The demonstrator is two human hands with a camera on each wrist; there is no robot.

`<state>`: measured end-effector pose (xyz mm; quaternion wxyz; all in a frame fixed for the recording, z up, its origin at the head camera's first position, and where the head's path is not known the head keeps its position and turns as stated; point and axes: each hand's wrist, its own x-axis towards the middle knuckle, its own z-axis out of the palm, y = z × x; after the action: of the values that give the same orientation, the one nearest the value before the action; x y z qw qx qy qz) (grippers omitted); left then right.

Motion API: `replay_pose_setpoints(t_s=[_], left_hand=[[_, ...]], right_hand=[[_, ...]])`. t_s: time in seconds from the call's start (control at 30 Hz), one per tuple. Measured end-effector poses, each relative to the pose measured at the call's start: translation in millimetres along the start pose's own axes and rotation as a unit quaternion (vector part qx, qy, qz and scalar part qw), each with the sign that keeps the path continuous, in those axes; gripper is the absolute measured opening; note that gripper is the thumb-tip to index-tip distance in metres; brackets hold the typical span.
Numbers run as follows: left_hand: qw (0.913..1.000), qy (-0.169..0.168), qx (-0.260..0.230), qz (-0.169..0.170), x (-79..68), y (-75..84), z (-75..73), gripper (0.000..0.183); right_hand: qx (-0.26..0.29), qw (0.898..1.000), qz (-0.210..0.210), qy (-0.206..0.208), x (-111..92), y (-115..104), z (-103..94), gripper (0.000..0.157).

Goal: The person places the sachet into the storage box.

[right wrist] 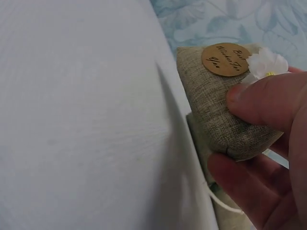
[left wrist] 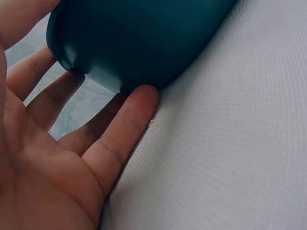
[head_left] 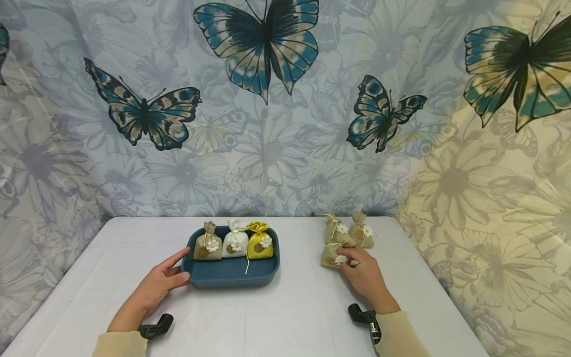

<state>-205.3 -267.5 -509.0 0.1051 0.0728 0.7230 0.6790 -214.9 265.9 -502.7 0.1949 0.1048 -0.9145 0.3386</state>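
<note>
A blue tray [head_left: 232, 284] stands on the table's left half. Inside, along its back, a beige linen sachet [head_left: 207, 243], a white sachet [head_left: 235, 238] and a yellow sachet [head_left: 258, 248] stand in a row, each with a white flower. My left hand [head_left: 158, 285] touches the tray's left end, its fingers fairly straight against the outer wall [left wrist: 129, 43] in the left wrist view. Over on the right, my right hand [head_left: 366, 275] pinches another beige linen sachet [right wrist: 206, 96] between thumb and fingers. Its round brown label reads "Best Wishes For You".
Two more beige sachets, one behind the held sachet [head_left: 331, 230] and one farther right [head_left: 361, 237], stand near the table's back edge. A white cloth [head_left: 290, 317] covers the table. Behind it hangs a butterfly-patterned curtain [head_left: 267, 163].
</note>
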Motion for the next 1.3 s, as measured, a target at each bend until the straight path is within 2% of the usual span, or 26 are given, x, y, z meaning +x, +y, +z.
replay_pose_setpoints(t_s=[0.23,0.47,0.63,0.83,1.1,1.3], left_hand=[[1.0000,-0.002,0.000,-0.001,-0.6,3.4,0.8,0.074],[1.0000,-0.003,0.000,0.004,0.4,3.3,0.8,0.074],[1.0000,-0.001,0.004,0.000,0.7,2.1,1.0,0.075],[1.0000,-0.006,0.003,0.005,-0.9,3.7,0.6,0.075],[1.0000,0.001,0.000,-0.004,-1.8,1.5,0.0,0.074],[0.9999,-0.007,0.006,0.010,-2.4,4.3,0.1,0.074]], right_hand=[[0.034,0.999,-0.004,0.001,4,-10,-6.9,0.035],[0.045,0.999,-0.014,-0.004,7,-24,-12.3,0.036],[0.063,0.998,-0.022,-0.005,9,-44,-19.7,0.036],[0.087,0.995,-0.052,-0.006,9,-73,-27.0,0.037],[0.128,0.987,-0.074,-0.058,7,-111,-22.9,0.036],[0.132,0.979,-0.111,-0.105,13,-140,-11.1,0.036]])
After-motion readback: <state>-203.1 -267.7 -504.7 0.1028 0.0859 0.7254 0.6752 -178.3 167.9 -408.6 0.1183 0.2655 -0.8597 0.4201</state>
